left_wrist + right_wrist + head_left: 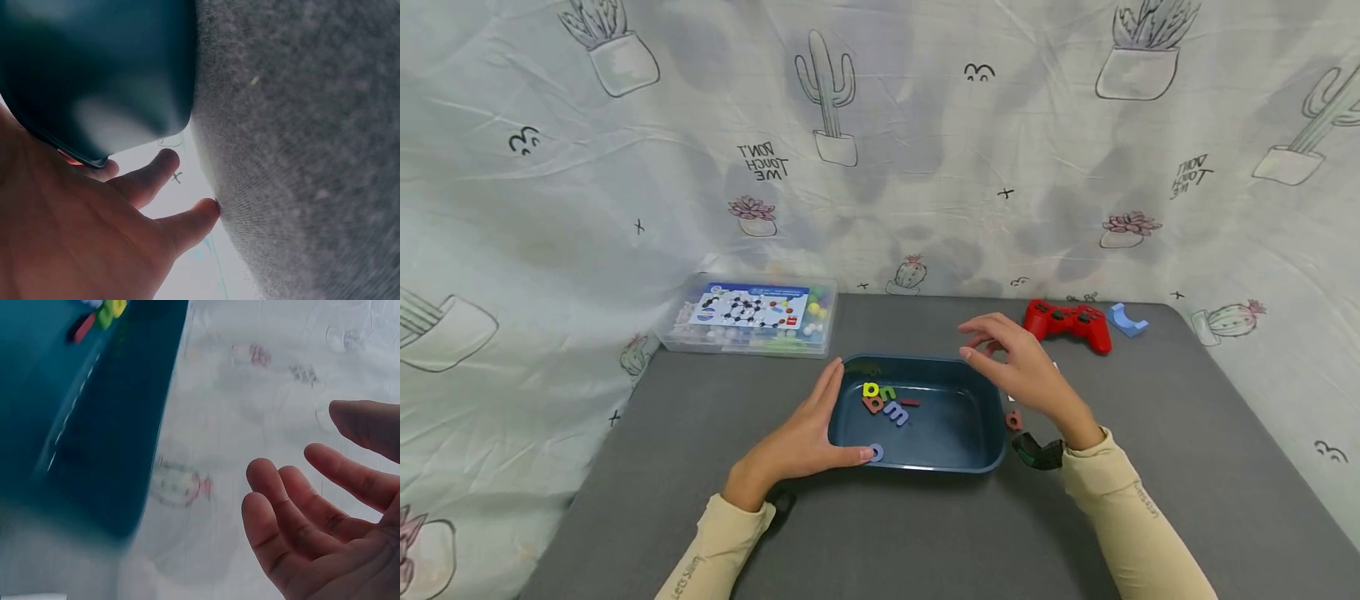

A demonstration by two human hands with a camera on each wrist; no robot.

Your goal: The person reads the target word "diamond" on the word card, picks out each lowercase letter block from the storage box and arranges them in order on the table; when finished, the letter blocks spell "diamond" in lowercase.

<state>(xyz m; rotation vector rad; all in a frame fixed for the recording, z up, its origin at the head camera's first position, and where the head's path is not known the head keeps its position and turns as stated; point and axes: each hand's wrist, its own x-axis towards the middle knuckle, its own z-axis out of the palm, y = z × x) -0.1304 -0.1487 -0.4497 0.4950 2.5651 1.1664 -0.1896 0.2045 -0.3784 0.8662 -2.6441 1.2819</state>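
Observation:
A dark teal plastic tray (951,429) stands on the grey table. My left hand (801,433) holds its left side, the thumb over the front rim and the fingers along the outer wall. Right at the thumb tip is a blue ring-shaped letter (877,452). Inside the tray lie a yellow letter (870,390), a green letter n (887,392), an orange letter (872,405), a violet letter m (896,413) and a small red bar (910,402). Above the back right corner hovers my right hand (1015,367), fingers loosely bent, holding nothing.
An orange letter (1013,420) lies just right of the tray. Behind my right hand are a red game controller (1067,325) and a light blue curved piece (1126,320). A clear case of molecule-model parts (748,317) sits back left, before a cactus-print curtain (880,167).

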